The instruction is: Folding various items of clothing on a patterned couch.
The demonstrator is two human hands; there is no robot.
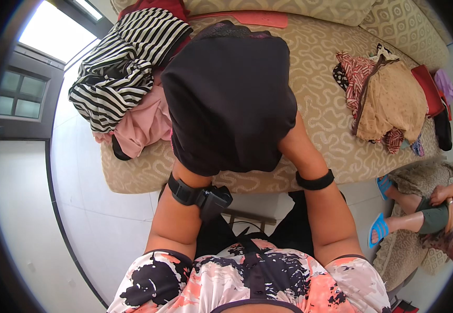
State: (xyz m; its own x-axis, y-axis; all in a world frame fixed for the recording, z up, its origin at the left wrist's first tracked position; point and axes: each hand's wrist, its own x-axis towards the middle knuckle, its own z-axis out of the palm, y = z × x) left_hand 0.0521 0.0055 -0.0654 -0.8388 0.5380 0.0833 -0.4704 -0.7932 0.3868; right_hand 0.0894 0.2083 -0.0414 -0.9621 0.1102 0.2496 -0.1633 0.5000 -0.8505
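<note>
A dark cloth garment [230, 94] with a patterned strip at its far edge covers both of my hands over the near part of the sofa seat. My left forearm runs up under its lower left edge, and my right wrist enters it at the lower right. The fingers are hidden beneath the fabric, so their hold cannot be seen. Left of the garment lie a black-and-white striped garment [120, 66] and a pink cloth [144, 121]. Off to the right is a pile with a tan garment [394, 101] on top and a red-and-white patterned cloth [357, 76] beside it.
The patterned sofa [320, 86] stretches across in front of me, with a flat pink plastic object [261, 18] near its backrest. A red item [426, 90] lies at the far right. Another person [438, 211] in blue slippers sits at the lower right. A door [22, 94] stands at left.
</note>
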